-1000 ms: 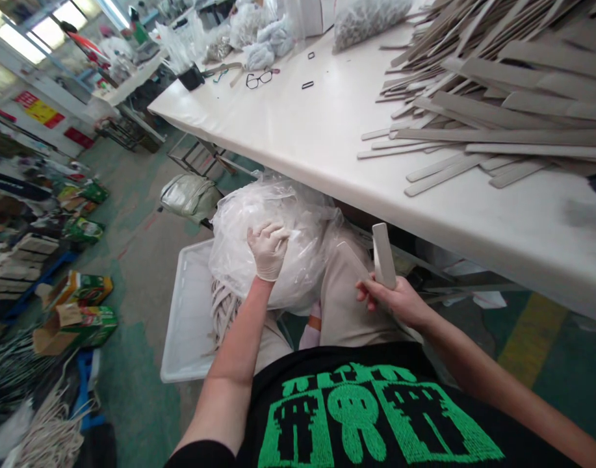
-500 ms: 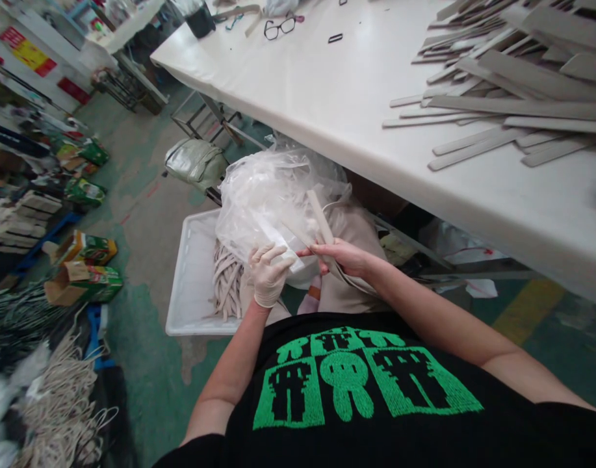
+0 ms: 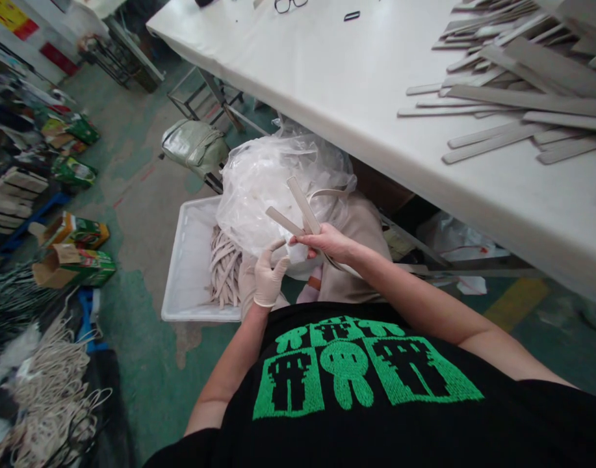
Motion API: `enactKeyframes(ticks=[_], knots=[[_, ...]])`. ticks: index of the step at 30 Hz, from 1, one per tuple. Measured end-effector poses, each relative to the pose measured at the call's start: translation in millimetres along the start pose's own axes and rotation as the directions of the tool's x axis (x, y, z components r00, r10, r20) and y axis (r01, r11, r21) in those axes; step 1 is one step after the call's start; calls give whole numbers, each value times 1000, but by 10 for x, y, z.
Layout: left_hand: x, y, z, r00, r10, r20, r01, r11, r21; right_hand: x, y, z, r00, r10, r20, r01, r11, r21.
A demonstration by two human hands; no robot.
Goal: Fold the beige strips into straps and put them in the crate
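Observation:
My right hand point(image 3: 327, 244), bare, is closed on a few beige strips point(image 3: 298, 208) whose ends fan up over a clear plastic bag point(image 3: 268, 175) on my lap. My left hand point(image 3: 268, 276) wears a white glove and sits just left of the right hand, fingers partly spread, fingertips near the lower end of the strips. Whether it touches them I cannot tell. The bag is crumpled and holds pale material.
A white tray point(image 3: 190, 260) on the floor holds more beige strips point(image 3: 224, 266). The white table point(image 3: 336, 97) carries a pile of grey strips point(image 3: 512, 78) at right and glasses point(image 3: 290, 4) at the far edge. Boxes point(image 3: 73, 253) and cord bundles point(image 3: 54, 390) line the floor left.
My right hand came left from beside the table to the bag, and two strip ends now fan upward. The gloved left hand came off the bag and dropped beside the right hand.

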State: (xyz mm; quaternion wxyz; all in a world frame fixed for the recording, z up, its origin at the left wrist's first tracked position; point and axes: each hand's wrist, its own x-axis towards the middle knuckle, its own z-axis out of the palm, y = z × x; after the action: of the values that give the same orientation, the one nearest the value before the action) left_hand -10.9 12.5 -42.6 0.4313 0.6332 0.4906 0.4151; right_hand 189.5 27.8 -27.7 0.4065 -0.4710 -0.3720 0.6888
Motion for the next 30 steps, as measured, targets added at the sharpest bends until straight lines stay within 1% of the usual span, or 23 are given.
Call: enactKeyframes(ticks=[1,2,4,5,7,10,13,16,22,24,28,30], knots=[[10,-3,23,996,-68,52,69,997,-25,-1,-1,6,1000,-3,-13,3,1000,-9],[22,-16,50,989,-130,76,134,990,-49,-1,-4,12,1000,-5,-28,5,1000,-18],[37,-63,104,966,-245,85,252,963,-97,2,-17,21,998,-18,-63,16,999,-29],[37,-88,129,951,-290,103,301,947,-114,4,-28,23,997,-27,-79,25,999,-32],[17,-123,168,921,-348,173,370,922,-117,5,-59,21,993,-51,-103,48,998,-32],[-36,-123,200,886,-371,279,407,909,-85,12,-132,11,986,-95,-141,90,995,-41],[-70,-94,199,861,-378,340,429,899,-86,42,-236,-12,970,-152,-187,148,988,-36],[-79,-78,181,827,-400,394,463,883,-76,108,-337,-51,949,-201,-244,199,979,-31],[-61,-11,192,777,-448,443,534,841,-88,251,-409,-77,923,-184,-338,180,983,-42],[-48,25,207,744,-464,482,561,824,-73,264,-415,-62,920,-176,-349,171,984,-46],[-42,77,251,651,-503,568,611,792,1,278,-422,-42,921,-176,-347,172,984,-41],[-51,97,286,617,-503,605,650,759,-33,291,-412,-64,919,-172,-356,170,985,-38]])
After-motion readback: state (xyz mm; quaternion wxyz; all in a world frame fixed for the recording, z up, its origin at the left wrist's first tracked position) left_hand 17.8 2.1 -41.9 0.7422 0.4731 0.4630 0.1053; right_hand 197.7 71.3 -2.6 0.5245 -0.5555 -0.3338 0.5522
